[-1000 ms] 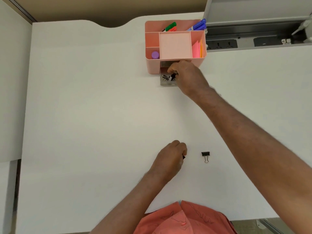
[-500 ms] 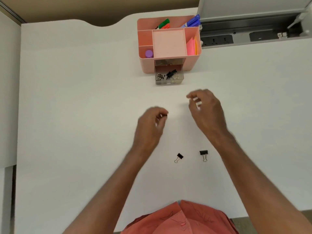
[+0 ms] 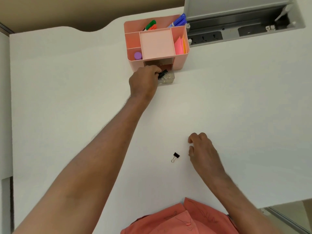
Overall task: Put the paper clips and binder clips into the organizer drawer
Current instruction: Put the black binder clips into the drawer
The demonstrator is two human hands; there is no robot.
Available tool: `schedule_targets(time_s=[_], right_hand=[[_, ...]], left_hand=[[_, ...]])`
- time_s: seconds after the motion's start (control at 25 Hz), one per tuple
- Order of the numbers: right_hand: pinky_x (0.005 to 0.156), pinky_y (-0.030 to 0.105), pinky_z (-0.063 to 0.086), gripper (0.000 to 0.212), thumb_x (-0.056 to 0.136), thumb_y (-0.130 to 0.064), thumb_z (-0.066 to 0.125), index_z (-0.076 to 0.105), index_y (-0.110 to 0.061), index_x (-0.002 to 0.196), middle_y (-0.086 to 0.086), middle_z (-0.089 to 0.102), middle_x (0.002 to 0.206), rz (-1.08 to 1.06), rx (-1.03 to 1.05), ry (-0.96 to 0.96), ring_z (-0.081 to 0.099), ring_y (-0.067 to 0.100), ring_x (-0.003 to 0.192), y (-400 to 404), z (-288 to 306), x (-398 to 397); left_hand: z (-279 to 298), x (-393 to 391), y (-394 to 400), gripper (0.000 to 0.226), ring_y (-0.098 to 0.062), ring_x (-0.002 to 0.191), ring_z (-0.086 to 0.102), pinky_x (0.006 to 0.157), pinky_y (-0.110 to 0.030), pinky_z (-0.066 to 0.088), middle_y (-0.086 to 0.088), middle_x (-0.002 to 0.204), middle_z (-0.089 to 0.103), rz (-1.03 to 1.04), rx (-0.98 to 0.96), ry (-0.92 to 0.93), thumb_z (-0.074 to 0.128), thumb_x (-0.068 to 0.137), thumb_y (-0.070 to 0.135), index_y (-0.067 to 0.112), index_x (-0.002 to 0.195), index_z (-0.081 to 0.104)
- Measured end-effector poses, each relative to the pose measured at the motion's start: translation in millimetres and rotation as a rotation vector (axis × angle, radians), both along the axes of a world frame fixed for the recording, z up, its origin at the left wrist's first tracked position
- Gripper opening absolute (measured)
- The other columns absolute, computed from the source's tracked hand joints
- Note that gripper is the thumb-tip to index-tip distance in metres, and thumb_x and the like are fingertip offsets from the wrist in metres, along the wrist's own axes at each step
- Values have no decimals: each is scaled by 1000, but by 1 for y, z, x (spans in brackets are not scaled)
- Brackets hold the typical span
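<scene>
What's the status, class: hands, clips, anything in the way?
Left hand at open drawer, clip contact unclear. Right hand curled, grip unclear. One binder clip left on desk. Nothing blocking.

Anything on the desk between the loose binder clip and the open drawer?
No. In the head view, only bare white desk lies between the binder clip and the drawer.

Black binder clip (image 3: 176, 156) on table, clips (image 3: 164, 74) in clear drawer (image 3: 169, 80)

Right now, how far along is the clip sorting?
Done: several clips already lie in the open clear drawer of the pink organizer. In hand: the left hand is at the drawer with a black binder clip. Left: one binder clip on the desk, beside the curled right hand, whose contents are hidden.
</scene>
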State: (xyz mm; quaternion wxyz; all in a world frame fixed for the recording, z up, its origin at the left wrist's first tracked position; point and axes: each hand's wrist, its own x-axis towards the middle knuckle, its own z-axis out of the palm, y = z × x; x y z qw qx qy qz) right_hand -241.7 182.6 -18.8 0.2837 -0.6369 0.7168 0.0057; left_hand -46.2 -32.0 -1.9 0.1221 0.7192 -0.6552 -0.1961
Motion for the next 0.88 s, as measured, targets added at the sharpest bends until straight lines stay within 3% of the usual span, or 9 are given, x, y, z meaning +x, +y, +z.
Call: schedule_targets(time_s=[0.2, 0.32, 0.4, 0.48, 0.56, 0.64, 0.76, 0.88], right_hand=[[68, 32, 51, 20, 91, -2, 58, 62, -20, 100, -6, 54, 97, -13, -14, -151, 58, 16, 91, -7, -1, 2], [73, 18, 51, 23, 96, -7, 59, 67, -29, 95, -10, 60, 96, -175, 53, -387, 65, 1, 81, -14, 2, 1], [74, 14, 51, 23, 98, -9, 60, 68, -30, 95, -12, 62, 96, -216, 56, -439, 64, -4, 83, -15, 1, 1], [76, 23, 55, 20, 99, -10, 59, 69, -28, 100, -13, 59, 97, -191, -3, -398, 64, 0, 81, -11, -1, 2], [75, 31, 55, 18, 100, -10, 58, 68, -24, 104, -11, 56, 97, -143, -86, -339, 64, 5, 81, -7, -4, 1], [75, 34, 55, 17, 100, -10, 57, 67, -22, 105, -10, 56, 98, -121, -131, -328, 62, 10, 82, -6, -5, -2], [77, 34, 56, 17, 101, -11, 55, 67, -22, 107, -10, 56, 100, -112, -141, -325, 62, 9, 83, -5, -6, -4], [79, 30, 56, 19, 102, -10, 54, 67, -23, 108, -11, 56, 102, -134, -120, -335, 62, 4, 84, -5, -8, -5]], left_hand=[[-2, 5, 7, 31, -23, 103, 64, 73, -32, 46, 11, 115, 72, -41, -81, -8, 48, 99, 20, 35, 116, 69], [-4, 9, 32, 25, -12, 101, 62, 73, -29, 49, 15, 122, 64, -12, -189, 113, 55, 97, 21, 33, 117, 66], [-8, 3, 68, 23, -8, 88, 61, 74, -25, 47, 13, 121, 61, -15, -205, 232, 61, 94, 21, 29, 115, 66], [-14, -6, 117, 21, -1, 78, 54, 78, -26, 51, 13, 116, 60, -99, -107, 354, 65, 93, 22, 27, 114, 66], [-20, -18, 172, 25, 0, 86, 54, 81, -33, 54, 13, 116, 55, -198, 89, 396, 66, 93, 28, 27, 118, 62], [-26, -30, 218, 38, -9, 101, 57, 79, -35, 56, 8, 121, 50, -239, 217, 316, 70, 91, 36, 25, 125, 58], [-36, -43, 258, 51, -16, 104, 55, 71, -29, 55, 1, 119, 51, -250, 232, 166, 80, 83, 33, 20, 126, 56], [-42, -47, 261, 33, -17, 94, 57, 66, -30, 54, 2, 108, 58, -240, 201, 123, 77, 87, 19, 19, 115, 59]])
